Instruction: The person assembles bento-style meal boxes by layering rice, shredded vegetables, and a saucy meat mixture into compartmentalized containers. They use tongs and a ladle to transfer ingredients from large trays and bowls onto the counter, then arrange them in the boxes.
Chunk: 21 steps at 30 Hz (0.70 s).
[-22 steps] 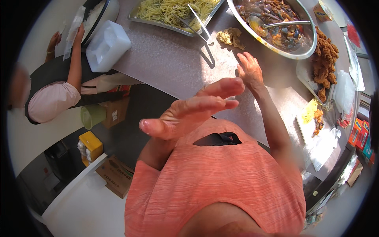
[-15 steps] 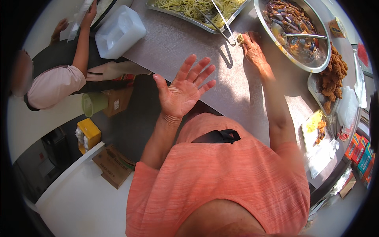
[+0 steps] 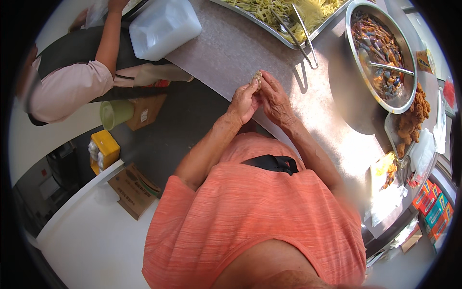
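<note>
Here, a small, crumpled beige wad point(image 3: 258, 79), likely light, soft and best gripped bunched, is pinched between the fingers of the left hand point(image 3: 243, 102) and right hand point(image 3: 276, 102).

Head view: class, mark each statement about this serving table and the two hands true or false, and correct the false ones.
1. The left hand and right hand meet on one crumpled cloth. True.
2. The tongs lie in the fried food. False: the tongs rest in the tray of shredded food.
3. A ladle sits in the metal bowl. True.
4. The green bin is at the person's right. False: the green bin is at the left, beside a cardboard box.
</note>
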Tool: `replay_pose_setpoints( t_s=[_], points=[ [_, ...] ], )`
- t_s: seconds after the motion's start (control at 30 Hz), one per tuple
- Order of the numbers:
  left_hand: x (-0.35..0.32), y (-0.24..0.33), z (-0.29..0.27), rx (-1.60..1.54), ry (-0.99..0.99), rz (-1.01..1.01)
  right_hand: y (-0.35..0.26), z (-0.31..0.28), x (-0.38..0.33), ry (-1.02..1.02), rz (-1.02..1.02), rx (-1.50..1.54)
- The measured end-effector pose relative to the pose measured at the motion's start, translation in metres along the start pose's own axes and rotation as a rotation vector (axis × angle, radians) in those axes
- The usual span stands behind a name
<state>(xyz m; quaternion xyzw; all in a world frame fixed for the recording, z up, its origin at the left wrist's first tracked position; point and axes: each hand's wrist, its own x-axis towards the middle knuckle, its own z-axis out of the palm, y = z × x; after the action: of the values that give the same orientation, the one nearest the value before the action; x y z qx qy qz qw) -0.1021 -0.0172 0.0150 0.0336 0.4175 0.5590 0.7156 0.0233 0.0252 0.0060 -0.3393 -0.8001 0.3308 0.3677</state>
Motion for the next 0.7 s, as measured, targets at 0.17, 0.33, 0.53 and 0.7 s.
replay_pose_setpoints(
  t_s=[0.17, 0.33, 0.53, 0.7],
  points=[
    [0.002, 0.01, -0.029, 0.093, 0.222, -0.011, -0.007, 0.018, 0.009, -0.076, 0.114, 0.117],
    [0.008, 0.031, -0.039, 0.26, 0.384, 0.137, -0.006, 0.04, 0.02, 0.034, 0.099, 0.095],
    [0.071, 0.119, -0.054, 1.196, 0.377, 0.817, -0.005, 0.024, 0.014, -0.023, 0.248, 0.093],
    [0.119, 0.145, -0.077, 2.102, 0.385, 1.062, -0.001, 0.022, -0.003, -0.017, 0.131, -0.009]
  ],
)
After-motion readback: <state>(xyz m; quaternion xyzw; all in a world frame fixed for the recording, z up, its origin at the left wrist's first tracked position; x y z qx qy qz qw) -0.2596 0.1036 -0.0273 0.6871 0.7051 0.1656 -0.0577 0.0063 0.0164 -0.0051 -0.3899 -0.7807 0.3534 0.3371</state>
